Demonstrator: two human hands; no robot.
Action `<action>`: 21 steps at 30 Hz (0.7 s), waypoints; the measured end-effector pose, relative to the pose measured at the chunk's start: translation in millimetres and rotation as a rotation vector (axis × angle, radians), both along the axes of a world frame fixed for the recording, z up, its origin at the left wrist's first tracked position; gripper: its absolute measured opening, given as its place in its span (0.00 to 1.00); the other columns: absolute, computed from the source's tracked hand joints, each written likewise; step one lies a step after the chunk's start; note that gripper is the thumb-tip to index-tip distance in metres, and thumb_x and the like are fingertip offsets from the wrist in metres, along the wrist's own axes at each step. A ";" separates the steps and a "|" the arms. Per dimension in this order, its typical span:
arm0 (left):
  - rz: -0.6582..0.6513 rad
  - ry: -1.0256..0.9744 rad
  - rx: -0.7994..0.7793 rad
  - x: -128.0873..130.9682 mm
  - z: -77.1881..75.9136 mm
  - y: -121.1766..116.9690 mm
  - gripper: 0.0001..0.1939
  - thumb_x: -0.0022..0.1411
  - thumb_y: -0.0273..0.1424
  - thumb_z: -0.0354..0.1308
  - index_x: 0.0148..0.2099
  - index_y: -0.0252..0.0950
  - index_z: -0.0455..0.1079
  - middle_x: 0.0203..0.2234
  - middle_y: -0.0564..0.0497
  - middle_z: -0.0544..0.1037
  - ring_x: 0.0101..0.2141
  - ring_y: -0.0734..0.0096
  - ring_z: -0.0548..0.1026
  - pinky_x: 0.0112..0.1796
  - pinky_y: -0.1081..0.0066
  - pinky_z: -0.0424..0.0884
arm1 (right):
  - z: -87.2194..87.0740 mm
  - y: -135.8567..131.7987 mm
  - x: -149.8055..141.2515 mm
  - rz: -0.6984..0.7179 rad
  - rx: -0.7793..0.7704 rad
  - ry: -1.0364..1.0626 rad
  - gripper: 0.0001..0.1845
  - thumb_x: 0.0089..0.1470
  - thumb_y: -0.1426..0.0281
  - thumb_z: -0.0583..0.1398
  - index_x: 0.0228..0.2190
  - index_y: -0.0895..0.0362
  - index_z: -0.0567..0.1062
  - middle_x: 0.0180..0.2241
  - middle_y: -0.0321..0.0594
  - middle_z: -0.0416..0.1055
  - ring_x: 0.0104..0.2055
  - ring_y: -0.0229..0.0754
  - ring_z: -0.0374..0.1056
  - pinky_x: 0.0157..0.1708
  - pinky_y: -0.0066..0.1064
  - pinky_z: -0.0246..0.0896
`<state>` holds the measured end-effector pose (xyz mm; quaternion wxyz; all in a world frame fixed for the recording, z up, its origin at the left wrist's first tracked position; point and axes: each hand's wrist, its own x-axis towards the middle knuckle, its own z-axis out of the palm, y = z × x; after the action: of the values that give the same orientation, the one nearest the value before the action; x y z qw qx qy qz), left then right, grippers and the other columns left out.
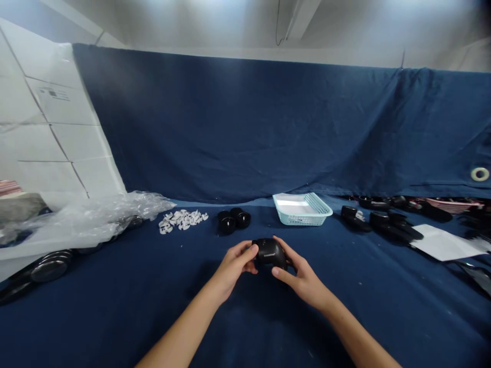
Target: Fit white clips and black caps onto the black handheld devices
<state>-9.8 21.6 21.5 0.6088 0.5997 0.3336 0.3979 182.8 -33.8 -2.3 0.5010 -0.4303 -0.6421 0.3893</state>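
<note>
Between my two hands, above the dark blue cloth, is a rounded black plastic housing with small pale lettering on its face. My left hand grips its left end, thumb on top and fingers curled beneath. Around the right end my right hand is closed, thumb at the near side and index finger along the far edge. The underside of the housing is hidden. Beyond my hands lie several round black cup-like parts, and to their left a pile of small white plastic pieces.
A light blue basket with white lining stands behind my hands. Black parts and a white sheet lie at right. Clear plastic wrap covers black pieces at left, beside stacked white boxes. A blue curtain closes the back.
</note>
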 end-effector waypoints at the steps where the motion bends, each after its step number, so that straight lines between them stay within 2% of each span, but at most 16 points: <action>1: 0.021 0.012 0.011 1.3 -1.7 -0.3 0.19 0.61 0.47 0.57 0.40 0.34 0.69 0.26 0.53 0.70 0.25 0.72 0.72 0.32 0.70 0.71 | -0.2 -0.2 -1.8 -0.005 -0.012 0.006 0.38 0.55 0.60 0.63 0.62 0.50 0.56 0.59 0.41 0.63 0.60 0.49 0.60 0.60 0.44 0.50; 3: 0.088 0.044 0.041 4.4 -6.8 -1.1 0.20 0.63 0.48 0.53 0.41 0.35 0.69 0.25 0.54 0.69 0.24 0.72 0.71 0.30 0.70 0.70 | -1.2 -0.6 -6.5 -0.028 -0.031 0.031 0.36 0.55 0.59 0.62 0.61 0.51 0.58 0.59 0.41 0.63 0.60 0.49 0.58 0.61 0.43 0.48; 5: 0.159 0.083 0.071 7.3 -12.7 -3.1 0.21 0.65 0.49 0.50 0.47 0.37 0.67 0.25 0.54 0.70 0.24 0.71 0.70 0.29 0.70 0.68 | -2.4 -1.3 -12.7 -0.067 -0.069 0.081 0.34 0.55 0.58 0.62 0.60 0.51 0.60 0.57 0.41 0.65 0.58 0.48 0.61 0.60 0.42 0.51; 8: 0.238 0.225 0.244 9.2 -18.4 -8.4 0.22 0.67 0.47 0.47 0.56 0.41 0.63 0.35 0.50 0.75 0.35 0.63 0.74 0.38 0.66 0.68 | -2.6 -3.8 -22.8 -0.121 -0.237 0.215 0.32 0.57 0.53 0.58 0.59 0.51 0.62 0.44 0.40 0.73 0.41 0.45 0.72 0.45 0.40 0.65; 10: 0.290 0.356 0.416 9.0 -18.9 -12.6 0.20 0.68 0.44 0.46 0.58 0.42 0.60 0.46 0.47 0.74 0.45 0.59 0.73 0.46 0.63 0.65 | -1.4 -6.4 -28.8 -0.116 -0.355 0.306 0.31 0.57 0.51 0.56 0.57 0.51 0.63 0.35 0.38 0.74 0.31 0.42 0.72 0.34 0.36 0.68; 11: 0.317 0.411 0.482 8.7 -18.2 -14.6 0.20 0.68 0.43 0.45 0.58 0.42 0.59 0.49 0.47 0.73 0.48 0.58 0.72 0.48 0.62 0.64 | -0.9 -7.6 -31.2 -0.104 -0.389 0.343 0.31 0.57 0.50 0.56 0.57 0.51 0.63 0.33 0.38 0.73 0.30 0.42 0.72 0.30 0.34 0.67; 14: 0.377 0.462 0.535 7.6 -14.5 -19.4 0.17 0.69 0.41 0.45 0.56 0.41 0.59 0.44 0.46 0.76 0.44 0.57 0.75 0.44 0.62 0.65 | -1.7 -9.9 -35.7 -0.052 -0.399 0.377 0.33 0.56 0.49 0.56 0.58 0.51 0.61 0.33 0.38 0.73 0.29 0.43 0.71 0.26 0.33 0.67; 16: 0.396 0.405 0.523 7.2 -11.9 -21.6 0.15 0.69 0.42 0.45 0.51 0.40 0.61 0.38 0.47 0.77 0.38 0.58 0.76 0.40 0.65 0.66 | -4.5 -10.3 -36.3 -0.041 -0.303 0.315 0.34 0.57 0.50 0.56 0.60 0.51 0.59 0.33 0.38 0.72 0.30 0.43 0.71 0.29 0.35 0.68; 18: 0.410 0.319 0.499 7.4 -10.6 -23.2 0.13 0.68 0.43 0.46 0.45 0.40 0.62 0.32 0.49 0.77 0.34 0.60 0.76 0.36 0.67 0.67 | -7.8 -10.1 -35.3 -0.052 -0.173 0.208 0.34 0.58 0.52 0.56 0.61 0.50 0.57 0.37 0.39 0.73 0.34 0.44 0.71 0.37 0.37 0.69; 20: 0.423 0.237 0.432 8.7 -11.4 -24.1 0.14 0.67 0.45 0.46 0.40 0.40 0.62 0.27 0.52 0.75 0.28 0.64 0.75 0.31 0.69 0.67 | -9.8 -10.0 -32.8 -0.063 -0.062 0.102 0.33 0.60 0.55 0.55 0.63 0.49 0.54 0.48 0.41 0.71 0.46 0.46 0.70 0.50 0.40 0.64; 21: 0.424 0.195 0.374 9.8 -12.4 -24.2 0.16 0.67 0.47 0.45 0.38 0.40 0.61 0.24 0.54 0.72 0.24 0.66 0.73 0.27 0.70 0.67 | -10.0 -9.9 -31.1 -0.064 -0.022 0.055 0.33 0.60 0.56 0.55 0.63 0.49 0.53 0.54 0.41 0.67 0.53 0.47 0.66 0.56 0.42 0.59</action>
<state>0.0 -2.6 9.0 0.3563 0.6537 0.4292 0.5114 151.8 -43.7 -12.3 0.5259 -0.4453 -0.6095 0.3920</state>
